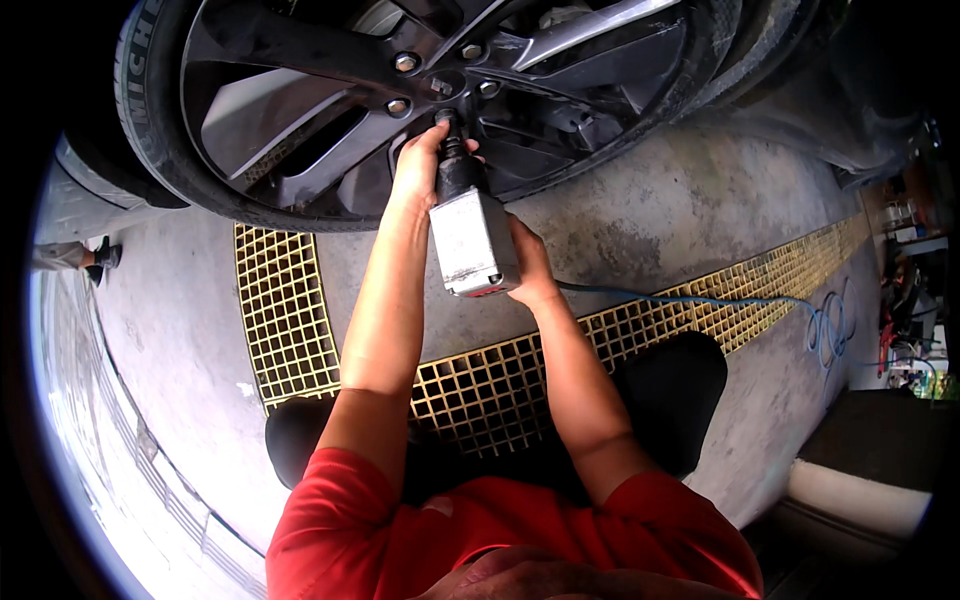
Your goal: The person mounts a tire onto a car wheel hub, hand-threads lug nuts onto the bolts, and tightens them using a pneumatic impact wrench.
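Observation:
An impact wrench (468,235) with a silver-grey body and black nose is held between my two hands. Its socket end points up at the lower part of the hub of a car wheel (340,125) with dark spokes. My left hand (418,165) wraps round the nose, close to the socket. On the right side of the tool, my right hand (530,262) grips low behind the body; the handle and trigger are hidden. Several lug bolts (406,63) show around the hub. Where the socket meets the wheel, its tip hides what is underneath.
A blue air hose (690,298) runs right from the tool to a loose coil (828,325) on the concrete floor. Yellow floor grating (480,395) crosses below my arms. Another person's foot (103,255) is at the far left. Tools and equipment (915,290) stand at right.

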The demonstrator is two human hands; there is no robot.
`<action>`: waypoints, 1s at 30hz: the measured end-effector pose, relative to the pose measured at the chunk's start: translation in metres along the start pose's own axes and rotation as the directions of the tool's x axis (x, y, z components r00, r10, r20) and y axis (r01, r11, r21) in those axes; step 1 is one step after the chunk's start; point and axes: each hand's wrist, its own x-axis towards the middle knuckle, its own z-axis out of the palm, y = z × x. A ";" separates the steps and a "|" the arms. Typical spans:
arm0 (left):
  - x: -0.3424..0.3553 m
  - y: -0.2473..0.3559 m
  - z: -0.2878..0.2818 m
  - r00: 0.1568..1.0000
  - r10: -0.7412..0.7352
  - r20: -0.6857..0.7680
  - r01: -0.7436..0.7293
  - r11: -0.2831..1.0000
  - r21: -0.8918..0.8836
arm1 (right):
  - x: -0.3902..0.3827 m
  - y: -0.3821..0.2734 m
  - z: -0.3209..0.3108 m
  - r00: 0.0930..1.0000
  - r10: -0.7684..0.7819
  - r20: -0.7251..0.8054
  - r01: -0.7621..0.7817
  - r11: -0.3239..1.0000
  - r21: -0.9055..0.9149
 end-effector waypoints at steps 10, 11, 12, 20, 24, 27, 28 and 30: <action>-0.017 -0.006 0.005 0.974 -0.076 0.215 0.133 0.955 -0.264 | -0.005 -0.009 0.004 0.995 -0.089 -0.033 0.076 0.956 -0.285; -0.017 -0.006 0.005 0.973 -0.084 0.214 0.144 0.948 -0.282 | -0.006 -0.011 0.007 0.989 -0.144 -0.040 0.121 0.927 -0.355; -0.017 -0.005 0.005 0.976 -0.075 0.205 0.128 0.957 -0.259 | -0.006 -0.012 0.010 0.980 -0.192 -0.050 0.148 0.876 -0.459; -0.007 -0.003 0.005 0.988 -0.102 0.118 0.120 0.981 -0.155 | 0.001 0.006 0.021 0.998 -0.033 -0.049 0.022 0.980 -0.200; -0.006 -0.002 0.006 0.989 -0.108 0.100 0.119 0.986 -0.117 | 0.004 0.027 0.018 0.997 0.059 -0.055 -0.051 0.988 0.147; -0.005 -0.002 0.005 0.989 -0.114 0.096 0.124 0.987 -0.100 | 0.003 0.038 0.017 0.998 0.032 -0.060 -0.024 0.992 0.125; -0.005 -0.002 0.005 0.990 -0.115 0.079 0.122 0.988 -0.094 | 0.003 0.040 0.017 0.996 0.065 -0.062 -0.053 0.981 0.187; -0.003 -0.003 0.004 0.990 -0.117 0.077 0.124 0.987 -0.106 | 0.003 0.043 0.017 0.993 0.101 -0.063 -0.083 0.966 0.244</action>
